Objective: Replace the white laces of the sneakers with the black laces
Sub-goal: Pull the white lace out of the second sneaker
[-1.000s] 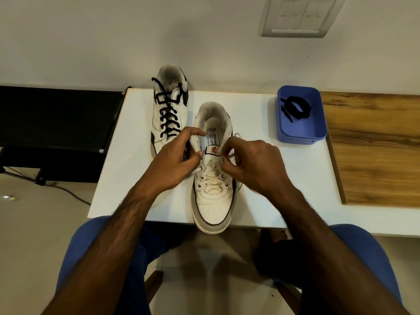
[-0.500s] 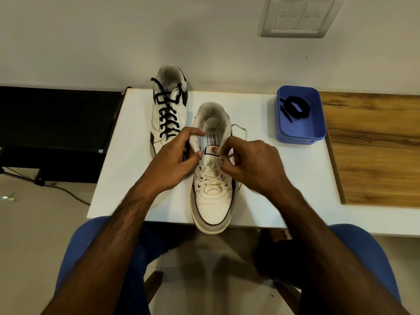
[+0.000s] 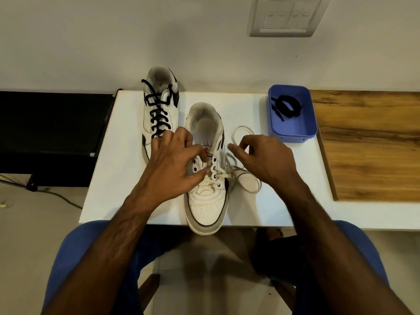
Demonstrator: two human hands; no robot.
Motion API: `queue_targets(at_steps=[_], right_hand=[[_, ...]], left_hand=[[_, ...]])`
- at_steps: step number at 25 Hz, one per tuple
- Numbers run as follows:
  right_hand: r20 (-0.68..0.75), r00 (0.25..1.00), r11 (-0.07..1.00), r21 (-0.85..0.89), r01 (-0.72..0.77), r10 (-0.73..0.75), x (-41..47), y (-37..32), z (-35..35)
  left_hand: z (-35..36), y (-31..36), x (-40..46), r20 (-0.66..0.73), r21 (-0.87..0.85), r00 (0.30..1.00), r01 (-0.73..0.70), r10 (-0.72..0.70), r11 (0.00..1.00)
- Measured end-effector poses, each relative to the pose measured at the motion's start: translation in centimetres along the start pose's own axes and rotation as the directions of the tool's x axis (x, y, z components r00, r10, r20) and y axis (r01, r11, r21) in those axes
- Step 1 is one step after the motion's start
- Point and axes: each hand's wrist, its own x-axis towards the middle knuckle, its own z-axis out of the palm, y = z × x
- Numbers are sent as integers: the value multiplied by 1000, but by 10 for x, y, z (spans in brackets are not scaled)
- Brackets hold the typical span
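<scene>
White tabletop [image 3: 127, 178] with two sneakers, toes toward me. Near sneaker [image 3: 205, 201] — centre of view, its toe overhanging the front edge — carries the white lace [image 3: 244, 176], threaded only through the lower eyelets; the freed length lies in loose loops on the tabletop just right of the shoe. Far sneaker [image 3: 160, 110], beside and behind the first on my left, is laced in black lace [image 3: 159, 117] up to its top eyelets.

My left hand [image 3: 172, 169] rests over the left side of the near sneaker's throat, fingers spread and lightly bent, the thumb tip touching the crossing laces; I cannot tell whether it pinches any strand. My right hand [image 3: 263, 160] hovers just right of the shoe above the loose loops, forefinger pointing toward the shoe, the other fingers curled; the lace runs beneath the hand, and whether the fingers grip it is hidden.

Blue tray [image 3: 293, 133] — at the right end of the tabletop, near the wall — holds a coiled spare black lace [image 3: 287, 106]. Wooden panel [image 3: 368, 144] adjoins the tabletop at right. Switch plate [image 3: 286, 15] on the wall above.
</scene>
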Motion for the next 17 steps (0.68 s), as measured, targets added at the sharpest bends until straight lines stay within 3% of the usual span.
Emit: queue_targets(at_steps=[7, 10, 13, 15, 17], right_hand=[[50, 997, 992, 113, -59, 54, -2, -38, 10], [99, 994, 974, 213, -71, 50, 0, -29, 9], [141, 989, 950, 301, -84, 43, 2, -22, 10], [145, 989, 947, 309, -85, 42, 3, -21, 11], [146, 988, 949, 303, -89, 46, 3, -21, 12]], left_hand=[[11, 12, 1, -20, 36, 997, 70, -69, 997], [13, 16, 2, -9, -165, 995, 95, -97, 982], [2, 6, 3, 58, -456, 988, 152, -141, 877], [-4, -4, 1, 49, -441, 988, 153, -146, 884], [-5, -7, -1, 13, -315, 995, 97, -98, 944]])
